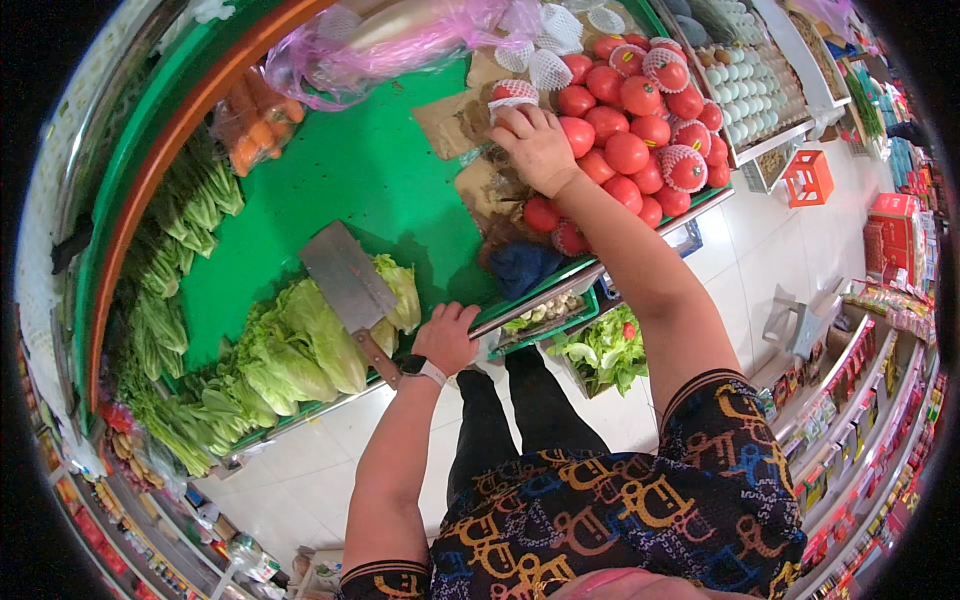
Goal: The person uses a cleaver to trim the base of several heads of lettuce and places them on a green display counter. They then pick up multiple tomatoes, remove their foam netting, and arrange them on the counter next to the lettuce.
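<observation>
A: Hand states?
B: Right hand point(537, 150): fingers curved over the netted tomato point(514, 89) beside the tomato pile point(627, 153); grip unconfirmed. Left hand point(447, 338): bent on the stall rim point(545, 297).
A: Handling?
B: Likely light, bruisable; cup its sides.

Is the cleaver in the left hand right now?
No, the cleaver lies on the leafy lettuce, while the left hand is at the metal rail with no tool in it.
</observation>
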### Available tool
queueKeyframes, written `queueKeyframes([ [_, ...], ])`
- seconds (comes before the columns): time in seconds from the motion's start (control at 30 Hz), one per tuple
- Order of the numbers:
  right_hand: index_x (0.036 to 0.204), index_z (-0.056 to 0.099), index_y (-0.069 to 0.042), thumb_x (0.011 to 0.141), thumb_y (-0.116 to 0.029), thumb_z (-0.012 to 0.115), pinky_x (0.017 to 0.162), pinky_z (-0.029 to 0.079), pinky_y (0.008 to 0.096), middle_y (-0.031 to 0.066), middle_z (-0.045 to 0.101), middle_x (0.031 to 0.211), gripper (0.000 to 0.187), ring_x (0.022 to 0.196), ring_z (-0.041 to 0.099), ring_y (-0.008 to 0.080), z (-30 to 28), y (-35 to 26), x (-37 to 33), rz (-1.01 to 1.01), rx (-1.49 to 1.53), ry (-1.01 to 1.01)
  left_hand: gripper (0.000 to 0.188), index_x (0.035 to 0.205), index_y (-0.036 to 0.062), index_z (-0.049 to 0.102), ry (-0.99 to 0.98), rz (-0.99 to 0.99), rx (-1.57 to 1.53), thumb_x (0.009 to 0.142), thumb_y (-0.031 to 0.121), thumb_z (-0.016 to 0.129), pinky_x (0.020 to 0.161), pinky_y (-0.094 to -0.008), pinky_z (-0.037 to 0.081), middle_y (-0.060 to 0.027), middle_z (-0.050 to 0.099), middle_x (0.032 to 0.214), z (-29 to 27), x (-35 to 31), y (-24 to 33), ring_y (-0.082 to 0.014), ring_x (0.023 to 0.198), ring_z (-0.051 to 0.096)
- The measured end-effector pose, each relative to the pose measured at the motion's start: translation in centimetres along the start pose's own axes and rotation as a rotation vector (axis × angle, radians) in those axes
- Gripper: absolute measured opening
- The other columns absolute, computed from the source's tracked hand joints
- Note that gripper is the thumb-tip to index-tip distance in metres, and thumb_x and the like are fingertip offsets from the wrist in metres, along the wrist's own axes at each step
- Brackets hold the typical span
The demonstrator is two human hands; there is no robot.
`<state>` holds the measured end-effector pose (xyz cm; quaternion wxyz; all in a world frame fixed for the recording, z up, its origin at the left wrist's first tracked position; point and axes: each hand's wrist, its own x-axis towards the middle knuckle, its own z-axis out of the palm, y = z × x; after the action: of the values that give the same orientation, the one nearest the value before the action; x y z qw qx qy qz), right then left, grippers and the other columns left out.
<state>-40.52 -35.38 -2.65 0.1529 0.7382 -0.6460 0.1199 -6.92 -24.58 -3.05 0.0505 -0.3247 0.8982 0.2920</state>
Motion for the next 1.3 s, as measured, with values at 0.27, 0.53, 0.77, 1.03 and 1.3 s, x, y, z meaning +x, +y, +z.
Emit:
queueKeyframes([
  [0.27,0.123,0.062,-0.025,0.091,-0.02,0.054,0.087,0.054,0.0425,0.0075,0.056,0.131,0.033,0.118,0.057,0.0285,-1.9,4.3,1.9,0.124,-0.275,-0.249,0.047,0.122,0.0138,0.061,0.015,-0.002,-0.022,0.078,0.023,0.073,0.087,-0.0472,0.055,-0.013,0.06,0.111,0.6,-0.3,-0.5,-0.0354,0.108,0.058],
  [0.53,0.133,0.06,-0.03,0.087,-0.025,0.068,0.096,0.053,0.0456,0.0042,0.058,0.129,0.047,0.117,0.059,0.0304,-3.0,8.9,3.0,0.321,-0.021,-0.259,0.053,0.132,0.0094,0.059,0.084,-0.168,-0.651,0.09,0.038,0.073,0.096,-0.0445,0.05,-0.0163,0.061,0.12,-0.6,1.2,0.0,-0.034,0.116,0.057],
  [0.77,0.114,0.07,-0.022,0.088,-0.027,0.062,0.089,0.053,0.0429,0.0096,0.062,0.115,0.028,0.11,0.061,0.0347,-3.8,9.5,3.9,0.448,-0.017,-0.289,0.045,0.128,0.0116,0.061,0.145,-0.009,-0.173,0.085,0.016,0.072,0.098,-0.0455,0.048,-0.0173,0.06,0.116,2.0,8.9,4.6,-0.0349,0.107,0.061],
  [1.03,0.126,0.064,-0.02,0.092,-0.033,0.055,0.117,0.02,0.0623,0.014,0.045,0.153,0.037,0.145,0.034,0.0351,-2.6,7.9,3.9,-0.139,-0.275,-0.434,0.023,0.114,0.0058,0.065,0.627,-0.297,-0.986,0.091,0.004,0.068,0.08,-0.0259,0.049,-0.0004,0.065,0.103,-4.1,7.0,2.2,-0.0105,0.09,0.058],
  [1.3,0.135,0.057,-0.024,0.097,-0.025,0.047,0.102,0.036,0.0566,0.0055,0.062,0.127,0.039,0.121,0.056,0.0258,-2.1,8.8,6.8,0.104,-0.336,-0.458,0.025,0.112,0.0046,0.068,0.989,0.01,-0.705,0.089,0.014,0.072,0.092,-0.034,0.048,-0.0092,0.067,0.111,-11.2,20.0,-0.6,-0.0215,0.101,0.061],
])
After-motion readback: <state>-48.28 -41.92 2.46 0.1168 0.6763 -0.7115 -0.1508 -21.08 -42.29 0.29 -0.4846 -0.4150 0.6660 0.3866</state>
